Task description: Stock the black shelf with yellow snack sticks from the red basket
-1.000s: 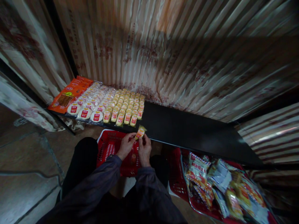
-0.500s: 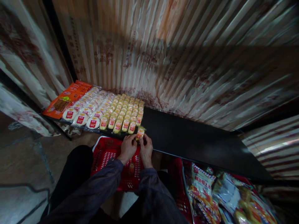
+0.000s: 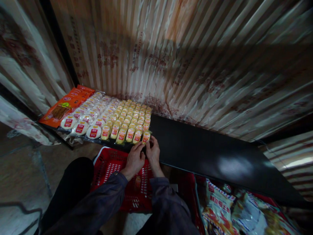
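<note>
A small yellow wrapped snack cake [image 3: 146, 137] with a red-and-white label lies at the front right end of the rows on the black shelf. My right hand [image 3: 153, 153] grips its right side, thumb and fingers bent around it. My left hand [image 3: 135, 159] has its fingertips closed at the cake's near left edge. To the left stand several rows of the same yellow cakes [image 3: 121, 134]. Below my hands is a red plastic basket [image 3: 112, 166], with one small wrapped cake [image 3: 137, 182] inside it.
Round white wrapped cakes [image 3: 93, 132] and orange packets [image 3: 60, 111] fill the shelf's left end. The black shelf [image 3: 195, 145] stretches to the right. Below it, a second red basket [image 3: 199, 209] holds snack bags [image 3: 218, 202]. A striped curtain [image 3: 156, 58] hangs behind.
The cake, held up between both hands before, has been set down at the front of the rightmost row. The view has shifted slightly.
</note>
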Available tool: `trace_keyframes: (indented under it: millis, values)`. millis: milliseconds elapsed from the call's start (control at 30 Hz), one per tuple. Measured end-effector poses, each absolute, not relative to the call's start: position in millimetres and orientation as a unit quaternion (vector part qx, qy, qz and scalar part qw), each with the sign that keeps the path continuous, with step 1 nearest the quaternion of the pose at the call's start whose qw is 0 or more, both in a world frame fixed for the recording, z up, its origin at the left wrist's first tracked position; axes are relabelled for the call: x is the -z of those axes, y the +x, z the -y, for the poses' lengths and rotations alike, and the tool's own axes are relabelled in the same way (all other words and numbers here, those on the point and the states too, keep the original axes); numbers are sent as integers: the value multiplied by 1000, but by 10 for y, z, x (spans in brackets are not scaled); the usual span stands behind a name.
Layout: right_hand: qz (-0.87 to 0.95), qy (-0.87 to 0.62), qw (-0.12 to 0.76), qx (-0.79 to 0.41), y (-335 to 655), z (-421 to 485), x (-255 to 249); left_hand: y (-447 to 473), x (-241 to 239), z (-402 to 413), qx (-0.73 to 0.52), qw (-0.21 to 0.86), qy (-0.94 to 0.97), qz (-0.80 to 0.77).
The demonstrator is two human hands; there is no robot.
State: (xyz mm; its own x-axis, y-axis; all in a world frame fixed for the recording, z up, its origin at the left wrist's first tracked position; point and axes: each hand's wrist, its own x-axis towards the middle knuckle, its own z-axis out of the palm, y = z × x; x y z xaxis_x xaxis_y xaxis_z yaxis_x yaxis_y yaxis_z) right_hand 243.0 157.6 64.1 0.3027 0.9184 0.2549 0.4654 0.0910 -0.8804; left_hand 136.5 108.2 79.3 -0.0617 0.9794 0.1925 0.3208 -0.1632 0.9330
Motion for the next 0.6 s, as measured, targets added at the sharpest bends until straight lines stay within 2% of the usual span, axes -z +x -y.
trace_keyframes:
  millis: [367,600]
  values:
    - [541,-636,497,-236,2437,-1693,-623,1413,-732,-1067,-472,321,618,-540]
    - [558,-621,493,-244,2431,-1706,-621,1299,-813,-1003,-416,177,720,-527]
